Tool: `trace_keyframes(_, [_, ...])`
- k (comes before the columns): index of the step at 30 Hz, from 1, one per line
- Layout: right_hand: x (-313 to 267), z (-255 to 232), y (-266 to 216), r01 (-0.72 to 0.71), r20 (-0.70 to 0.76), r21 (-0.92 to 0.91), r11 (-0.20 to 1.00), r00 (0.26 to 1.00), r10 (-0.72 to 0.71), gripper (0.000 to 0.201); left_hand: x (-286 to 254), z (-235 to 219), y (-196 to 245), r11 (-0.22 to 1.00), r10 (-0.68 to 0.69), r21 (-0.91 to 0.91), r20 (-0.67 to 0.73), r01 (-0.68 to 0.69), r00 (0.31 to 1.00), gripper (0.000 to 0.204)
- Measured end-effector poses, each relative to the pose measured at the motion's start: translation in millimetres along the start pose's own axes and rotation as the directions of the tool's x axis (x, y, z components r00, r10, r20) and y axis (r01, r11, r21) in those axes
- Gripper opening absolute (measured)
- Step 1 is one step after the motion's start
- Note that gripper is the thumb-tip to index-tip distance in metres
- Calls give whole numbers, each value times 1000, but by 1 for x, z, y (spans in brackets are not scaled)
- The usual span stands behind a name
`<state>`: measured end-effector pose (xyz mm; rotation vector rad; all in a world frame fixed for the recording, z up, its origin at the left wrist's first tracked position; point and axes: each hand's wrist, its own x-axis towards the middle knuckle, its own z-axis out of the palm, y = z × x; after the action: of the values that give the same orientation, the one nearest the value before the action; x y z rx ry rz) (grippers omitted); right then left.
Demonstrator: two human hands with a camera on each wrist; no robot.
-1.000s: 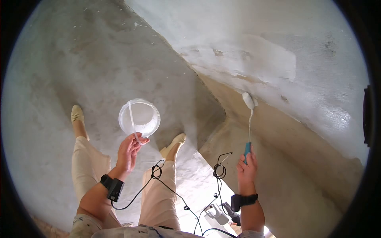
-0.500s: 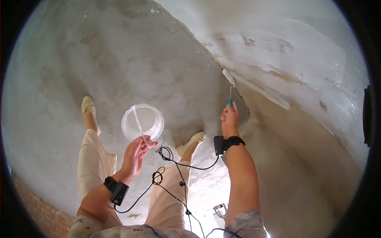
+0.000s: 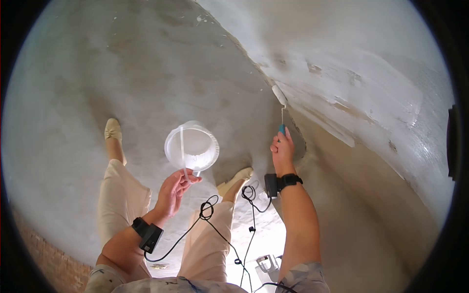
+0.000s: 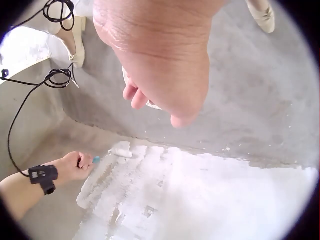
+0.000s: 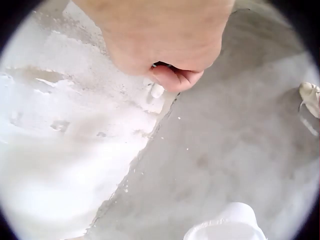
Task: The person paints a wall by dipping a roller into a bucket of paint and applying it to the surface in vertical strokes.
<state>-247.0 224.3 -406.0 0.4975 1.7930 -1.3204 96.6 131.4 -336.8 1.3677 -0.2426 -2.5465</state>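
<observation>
- Two hands are busy: the right hand (image 3: 282,149) is curled round the teal handle of a small paint roller (image 3: 279,95), while the left hand (image 3: 174,191) pinches the thin handle of a clear plastic tub (image 3: 191,146) and holds it out over the grey floor (image 3: 97,73).
- The roller's white head sits at the foot of the wall (image 3: 371,73), touching the seam where the whitened plaster meets the floor; the left wrist view shows the same roller (image 4: 122,152) lying against the bottom edge of the white patch.
- Judging by this, the step in hand is rolling white coating along the wall's lowest strip.
- The next stroke seems to call for keeping the head flat on the wall and clear of the concrete, and for bringing the tub, well apart from the roller, closer for any reload.
- How much is in the tub cannot be told.
- No brand, label or readable writing shows on anything in view.
</observation>
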Motion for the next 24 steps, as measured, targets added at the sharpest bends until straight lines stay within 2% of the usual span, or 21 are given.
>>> trace_keyframes(2, [14,10,9,0,10,-7,1000,1000,0,55,0,-1,1,1000,-17,-5,29,17,999,43])
trace_keyframes(5, [5,15,2,0,-49,13,1000,999,1,53,0,7,5,999,-32,35,27,31,999,42])
trace_keyframes(10, [-29,19,-22,26,38,6,1000,999,-26,54,0,-1,0,1000,11,-22,19,-10,1000,42])
trace_keyframes(15, [13,47,-5,-14,37,23,1000,999,14,54,2,-5,-5,998,15,-68,-16,-16,1000,41])
trace_keyframes(17, [16,54,2,-29,20,-3,1000,999,29,53,2,-3,-4,1000,3,-10,-32,-3,999,44])
trace_keyframes(20, [2,54,-5,-1,5,-9,1000,1000,1,54,2,-5,-4,999,1,-40,-25,-2,1000,42])
trace_keyframes(22, [-17,52,-19,-16,80,8,1000,997,15,56,1,-2,-1,997,5,-77,-19,-6,1000,40])
trace_keyframes(24, [-25,58,-25,-23,75,13,1000,997,22,57,0,1,4,997,-6,-75,-10,5,1000,40])
